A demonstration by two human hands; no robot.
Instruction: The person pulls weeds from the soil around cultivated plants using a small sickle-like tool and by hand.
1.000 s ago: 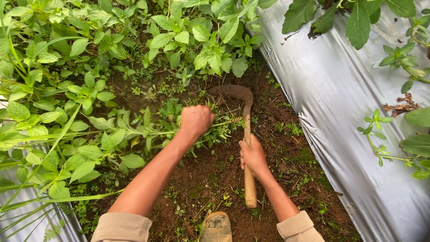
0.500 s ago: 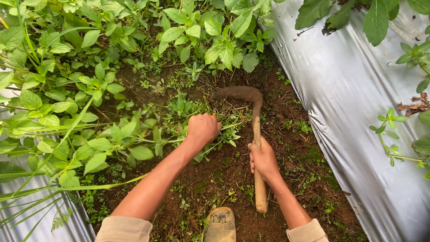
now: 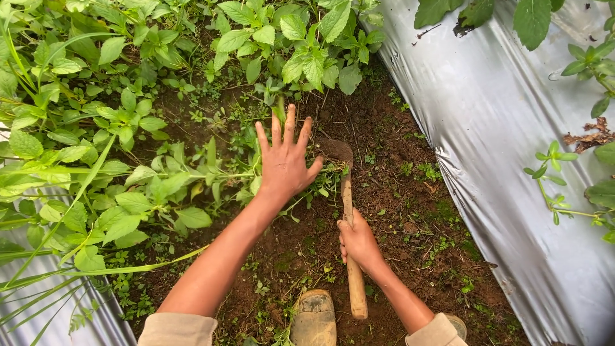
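Single head-worn view, looking steeply down from above the person's own arms, facing forward along the soil furrow (image 3: 384, 211), close in, silver plastic mulch (image 3: 500, 147) along its right edge

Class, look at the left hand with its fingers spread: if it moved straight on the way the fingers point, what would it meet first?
Probably the left hand would first meet the low green leafy weeds just beyond its fingertips, though depth is uncertain.

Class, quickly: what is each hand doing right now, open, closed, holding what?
Left hand: open, fingers spread over the weeds, holding nothing.
Right hand: closed around the hoe handle.
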